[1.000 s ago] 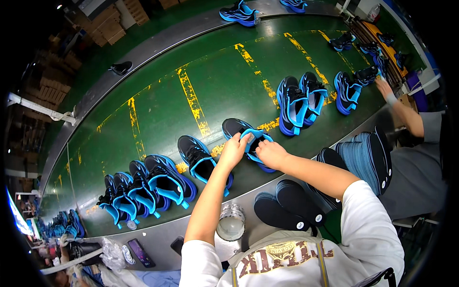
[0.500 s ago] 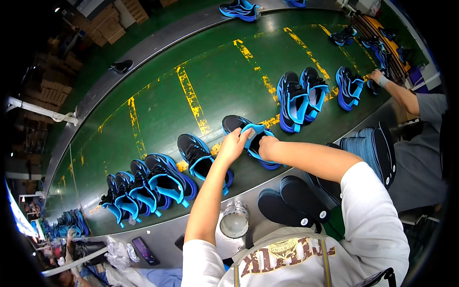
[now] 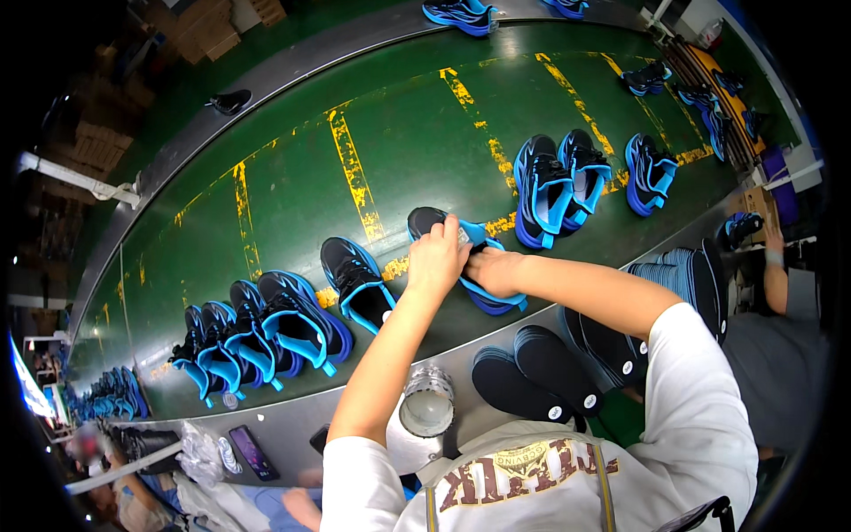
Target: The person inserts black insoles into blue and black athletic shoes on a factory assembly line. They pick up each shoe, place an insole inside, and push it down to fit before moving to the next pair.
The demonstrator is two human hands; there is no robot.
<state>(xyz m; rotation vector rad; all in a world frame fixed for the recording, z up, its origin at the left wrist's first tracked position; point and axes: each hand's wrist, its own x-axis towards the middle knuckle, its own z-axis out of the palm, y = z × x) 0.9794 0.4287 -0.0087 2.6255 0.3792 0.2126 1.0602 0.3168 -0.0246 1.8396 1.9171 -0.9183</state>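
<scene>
A black and blue sneaker (image 3: 492, 300) lies on the green belt (image 3: 399, 160) in front of me, its toe pointing away. My left hand (image 3: 439, 255) grips the tongue at its opening, with the fingers closed on it. Into the same opening goes my right hand (image 3: 496, 270); its fingers are hidden inside the shoe. Close to my left forearm stands another sneaker (image 3: 353, 275), partly covered by that arm. Two stacks of black insoles (image 3: 557, 368) sit on the metal edge near my body, below my right forearm.
Several matching sneakers (image 3: 297, 315) line the belt to the left. A pair (image 3: 542, 191) and a single sneaker (image 3: 649, 173) stand to the right. A clear jar (image 3: 427, 403) and a phone (image 3: 254, 452) rest on the near edge. At right, a co-worker's hand (image 3: 774, 244) is beside a shoe.
My right hand has reached deeper into the sneaker, and my left hand has moved over its tongue. The co-worker's hand has left the belt. The shoes on the left have shifted slightly left.
</scene>
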